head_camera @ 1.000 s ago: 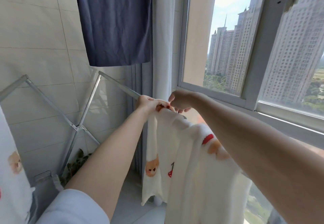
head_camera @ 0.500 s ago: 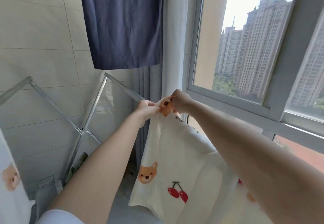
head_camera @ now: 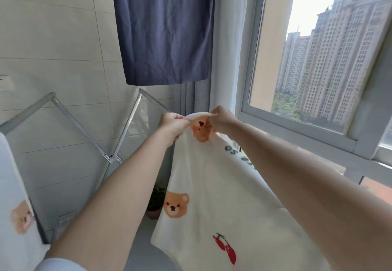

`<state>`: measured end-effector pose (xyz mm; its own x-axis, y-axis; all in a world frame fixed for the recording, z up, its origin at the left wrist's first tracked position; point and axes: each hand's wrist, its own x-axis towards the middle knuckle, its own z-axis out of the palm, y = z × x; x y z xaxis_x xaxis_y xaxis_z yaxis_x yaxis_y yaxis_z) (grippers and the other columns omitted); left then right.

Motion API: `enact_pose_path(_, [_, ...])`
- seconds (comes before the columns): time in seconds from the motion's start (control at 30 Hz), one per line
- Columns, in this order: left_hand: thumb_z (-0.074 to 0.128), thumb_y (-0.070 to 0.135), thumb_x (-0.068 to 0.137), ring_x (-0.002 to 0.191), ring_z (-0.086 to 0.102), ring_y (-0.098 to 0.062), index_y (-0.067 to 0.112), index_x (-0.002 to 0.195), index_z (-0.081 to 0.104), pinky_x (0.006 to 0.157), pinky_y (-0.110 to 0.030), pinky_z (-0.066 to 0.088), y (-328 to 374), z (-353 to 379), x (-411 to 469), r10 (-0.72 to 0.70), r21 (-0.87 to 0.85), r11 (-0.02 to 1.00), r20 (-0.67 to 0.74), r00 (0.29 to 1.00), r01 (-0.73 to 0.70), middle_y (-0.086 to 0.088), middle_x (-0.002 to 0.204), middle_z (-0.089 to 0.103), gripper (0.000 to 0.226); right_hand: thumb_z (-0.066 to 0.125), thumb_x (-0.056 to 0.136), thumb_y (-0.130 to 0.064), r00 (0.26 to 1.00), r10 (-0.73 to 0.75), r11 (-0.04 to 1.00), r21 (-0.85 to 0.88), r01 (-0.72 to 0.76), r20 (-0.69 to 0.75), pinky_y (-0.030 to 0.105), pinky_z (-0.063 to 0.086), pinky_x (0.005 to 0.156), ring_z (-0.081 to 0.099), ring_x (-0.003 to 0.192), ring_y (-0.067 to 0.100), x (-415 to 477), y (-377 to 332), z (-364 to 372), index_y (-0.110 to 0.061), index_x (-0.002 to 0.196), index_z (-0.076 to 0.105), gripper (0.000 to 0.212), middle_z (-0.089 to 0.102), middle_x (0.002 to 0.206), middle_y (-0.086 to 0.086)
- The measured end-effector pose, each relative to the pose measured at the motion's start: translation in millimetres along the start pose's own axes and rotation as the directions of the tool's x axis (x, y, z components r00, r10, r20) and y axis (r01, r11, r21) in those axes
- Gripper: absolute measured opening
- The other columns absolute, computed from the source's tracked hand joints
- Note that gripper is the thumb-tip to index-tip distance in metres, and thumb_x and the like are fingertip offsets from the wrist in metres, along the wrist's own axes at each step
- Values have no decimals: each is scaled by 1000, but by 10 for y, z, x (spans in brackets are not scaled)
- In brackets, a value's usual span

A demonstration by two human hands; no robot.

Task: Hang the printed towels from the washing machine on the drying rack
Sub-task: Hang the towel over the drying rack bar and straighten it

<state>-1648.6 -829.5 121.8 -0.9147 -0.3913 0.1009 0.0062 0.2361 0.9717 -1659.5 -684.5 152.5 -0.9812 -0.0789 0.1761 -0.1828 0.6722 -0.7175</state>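
Observation:
A white towel (head_camera: 214, 190) printed with bears and cherries hangs down below my hands, near the window. My left hand (head_camera: 172, 125) and my right hand (head_camera: 222, 120) pinch its top edge close together, on either side of a bear print. The silver drying rack (head_camera: 129, 122) stands to the left against the tiled wall; its far bar runs behind my hands, hidden there. Whether the towel rests on a bar I cannot tell. A second printed towel (head_camera: 18, 207) hangs on the rack at the left edge.
A dark blue shirt (head_camera: 165, 29) hangs overhead against the wall. A window frame (head_camera: 297, 128) runs along the right, with tower blocks outside. A small potted plant (head_camera: 156, 204) sits on the floor below the rack. A white curtain (head_camera: 227, 58) hangs beside the window.
The towel has opened out and now hangs flatter, with bear and cherry prints in full view. My hands have stayed at its top edge. The view has tilted.

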Motion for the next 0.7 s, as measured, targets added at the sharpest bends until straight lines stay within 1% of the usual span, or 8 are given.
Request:
enact_pose_path(0.1, [65, 13, 83, 86, 66, -20, 14, 134, 43, 74, -25, 53, -75, 91, 32, -2, -108, 994, 91, 996, 12, -9, 104, 63, 55, 43, 98, -10, 971, 36, 966, 240, -95, 238, 22, 44, 96, 52, 98, 21, -66, -35, 88, -15, 149, 22, 56, 56, 108, 3])
enact_pose_path(0.17, [64, 12, 85, 102, 62, -18, 12, 146, 30, 93, -28, 48, -163, 151, 29, 17, -86, 996, 149, 989, -4, -4, 108, 63, 70, 42, 96, -8, 950, 20, 998, 44, -35, 311, 29, 39, 99, 50, 113, 24, -82, -4, 135, -22, 154, 10, 67, 56, 127, 5])
enact_pose_path(0.23, [64, 9, 85, 82, 56, -12, 7, 141, 38, 75, -15, 44, -205, 196, -11, 55, -94, 995, 206, 977, -36, 2, 85, 60, 61, 42, 95, -9, 952, 1, 992, -119, 38, 307, 28, 40, 89, 52, 117, 26, -89, 27, 155, -21, 152, 24, 61, 48, 143, 10])
enact_pose_path(0.3, [68, 23, 77, 76, 45, -16, 11, 107, 58, 65, -18, 35, -205, 229, -39, 84, -11, 996, 267, 960, -84, -6, 84, 50, 34, 49, 93, -11, 951, -41, 976, -190, 103, 308, 30, 46, 90, 57, 109, 25, -101, 46, 142, -13, 139, 49, 46, 55, 138, 13])
enact_pose_path(0.4, [64, 27, 86, 74, 38, -14, 15, 66, 39, 61, -23, 28, -204, 290, -80, 82, 163, 977, 293, 953, -135, -8, 103, 35, 34, 55, 87, -11, 940, -55, 945, -285, 158, 337, 31, 51, 84, 59, 90, 23, -176, 72, 65, -7, 123, 63, 37, 66, 116, 14])
enact_pose_path(0.53, [59, 22, 84, 93, 49, -25, 2, 91, 56, 85, -29, 43, -226, 428, -223, 96, 183, 976, 147, 984, -123, -14, 116, 43, 22, 61, 85, -20, 959, 9, 930, -354, 96, 285, 32, 54, 81, 66, 88, 26, -336, 108, -43, -4, 121, 66, 39, 69, 100, 15])
enact_pose_path(0.63, [58, 15, 83, 100, 54, -27, 13, 72, 58, 80, -26, 42, -204, 438, -371, 133, 194, 971, 57, 989, -142, -12, 114, 55, 11, 60, 87, -20, 965, 3, 914, -393, 103, 261, 33, 52, 90, 66, 104, 30, -458, 111, -84, -3, 122, 65, 39, 68, 118, 18])
enact_pose_path(0.7, [56, 15, 84, 105, 55, -26, 14, 85, 64, 76, -22, 38, -183, 414, -463, 135, 187, 972, 37, 990, -139, -12, 121, 55, 8, 59, 88, -19, 966, -10, 918, -381, 112, 259, 35, 49, 99, 60, 118, 30, -544, 101, -126, -6, 128, 61, 42, 62, 130, 16])
